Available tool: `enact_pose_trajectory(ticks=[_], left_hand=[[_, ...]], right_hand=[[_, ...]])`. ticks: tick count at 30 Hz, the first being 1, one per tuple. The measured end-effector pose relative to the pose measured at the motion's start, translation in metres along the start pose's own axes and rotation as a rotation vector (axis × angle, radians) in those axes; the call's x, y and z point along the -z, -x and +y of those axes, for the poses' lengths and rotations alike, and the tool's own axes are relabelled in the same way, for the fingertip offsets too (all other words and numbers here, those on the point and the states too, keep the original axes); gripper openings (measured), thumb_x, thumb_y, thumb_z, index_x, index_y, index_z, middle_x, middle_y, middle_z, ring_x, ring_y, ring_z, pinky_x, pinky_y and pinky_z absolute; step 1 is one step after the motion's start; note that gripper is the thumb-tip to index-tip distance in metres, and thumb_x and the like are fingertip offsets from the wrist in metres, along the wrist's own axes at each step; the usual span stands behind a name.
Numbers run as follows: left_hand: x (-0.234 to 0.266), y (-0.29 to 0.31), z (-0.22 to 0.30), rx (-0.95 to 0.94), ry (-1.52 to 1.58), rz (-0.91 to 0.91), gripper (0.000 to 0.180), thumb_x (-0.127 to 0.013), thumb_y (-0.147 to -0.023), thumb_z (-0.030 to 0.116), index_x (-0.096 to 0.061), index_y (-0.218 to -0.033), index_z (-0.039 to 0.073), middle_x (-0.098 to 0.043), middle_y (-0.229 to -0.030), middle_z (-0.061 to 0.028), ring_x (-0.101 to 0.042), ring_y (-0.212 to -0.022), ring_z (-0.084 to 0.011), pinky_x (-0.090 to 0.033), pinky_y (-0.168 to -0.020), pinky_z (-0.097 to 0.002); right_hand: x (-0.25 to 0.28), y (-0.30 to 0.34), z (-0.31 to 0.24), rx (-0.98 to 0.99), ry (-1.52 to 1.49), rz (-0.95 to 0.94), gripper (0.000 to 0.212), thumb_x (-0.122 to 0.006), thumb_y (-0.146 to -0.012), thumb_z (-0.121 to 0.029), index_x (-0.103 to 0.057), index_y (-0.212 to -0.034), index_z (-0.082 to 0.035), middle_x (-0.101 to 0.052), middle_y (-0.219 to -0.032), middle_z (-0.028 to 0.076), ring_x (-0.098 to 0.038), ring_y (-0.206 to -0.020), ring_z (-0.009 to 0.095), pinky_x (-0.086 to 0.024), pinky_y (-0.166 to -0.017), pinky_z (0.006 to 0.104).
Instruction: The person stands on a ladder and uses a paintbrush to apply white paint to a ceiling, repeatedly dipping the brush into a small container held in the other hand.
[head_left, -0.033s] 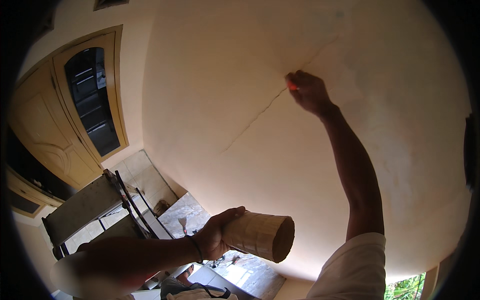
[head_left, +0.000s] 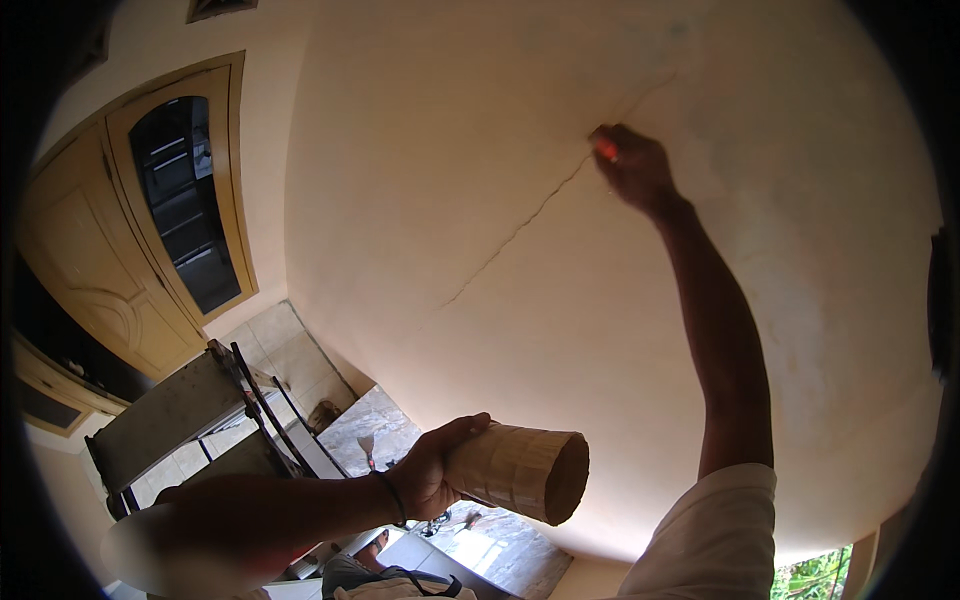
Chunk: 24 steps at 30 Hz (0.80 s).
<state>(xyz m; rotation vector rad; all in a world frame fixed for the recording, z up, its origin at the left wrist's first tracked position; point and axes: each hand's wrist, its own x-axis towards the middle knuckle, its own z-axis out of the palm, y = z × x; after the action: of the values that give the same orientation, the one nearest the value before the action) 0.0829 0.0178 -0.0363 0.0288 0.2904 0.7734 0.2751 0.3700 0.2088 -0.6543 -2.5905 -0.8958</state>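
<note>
Before me a cream wall [head_left: 450, 200] carries a thin slanting crack [head_left: 515, 235], which rises from lower left to upper right. My right hand [head_left: 637, 172] is raised against the wall at the crack's upper part, closed on a small tool with a red handle [head_left: 606, 149]; its working end is hidden by my fingers. Low in the view my left hand [head_left: 430, 475] is wrapped round a tan cylinder [head_left: 510, 468], like a cardboard tube with bands round it. The cylinder lies tilted, its dark brown round end facing right, away from the wall's crack.
Below left stands a metal-framed bench or scaffold [head_left: 170, 425] with grey boards. A scraper [head_left: 367, 450] with a red handle shows beyond my left wrist. Farther off are a wooden double door [head_left: 90, 260] with dark glass and a grey marbled floor [head_left: 380, 425]. Greenery [head_left: 810, 575] shows at lower right.
My right hand has moved up and to the right along the crack with the red-handled tool. My left hand and the tan cylinder have stayed in place.
</note>
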Motion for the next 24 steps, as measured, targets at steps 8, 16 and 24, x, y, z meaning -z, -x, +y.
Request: enact_pose_trajectory(ticks=[8, 16, 24], left_hand=[[-0.003, 0.003, -0.002, -0.025, -0.046, 0.001, 0.043, -0.063, -0.101, 0.04, -0.06, -0.127, 0.006, -0.066, -0.122, -0.0129, -0.068, -0.113, -0.0252, -0.056, -0.101, -0.044], [-0.005, 0.003, 0.0, -0.034, -0.038, -0.045, 0.042, -0.058, -0.104, 0.037, -0.058, -0.129, 0.004, -0.066, -0.125, -0.0158, -0.068, -0.116, -0.0283, -0.058, -0.1, -0.0456], [-0.001, 0.002, -0.003, -0.059, -0.008, -0.029, 0.04, -0.06, -0.103, 0.035, -0.061, -0.128, 0.003, -0.066, -0.127, -0.0173, -0.068, -0.117, -0.0299, -0.056, -0.101, -0.0464]], right_hand=[[0.144, -0.055, 0.089, 0.031, 0.287, 0.495, 0.018, -0.072, -0.092, -0.014, -0.07, -0.11, -0.016, -0.071, -0.096, 0.004, -0.07, -0.084, 0.025, -0.059, -0.076, 0.0378], [-0.016, 0.073, -0.062, 0.156, 0.093, -0.151, 0.021, -0.076, -0.08, -0.008, -0.066, -0.096, -0.018, -0.061, -0.096, 0.005, -0.066, -0.089, 0.025, -0.058, -0.076, 0.0381], [0.076, 0.081, 0.021, -0.237, -0.02, 0.614, 0.012, -0.075, -0.09, -0.003, -0.071, -0.099, -0.011, -0.072, -0.096, 0.008, -0.073, -0.083, 0.028, -0.059, -0.072, 0.0363]])
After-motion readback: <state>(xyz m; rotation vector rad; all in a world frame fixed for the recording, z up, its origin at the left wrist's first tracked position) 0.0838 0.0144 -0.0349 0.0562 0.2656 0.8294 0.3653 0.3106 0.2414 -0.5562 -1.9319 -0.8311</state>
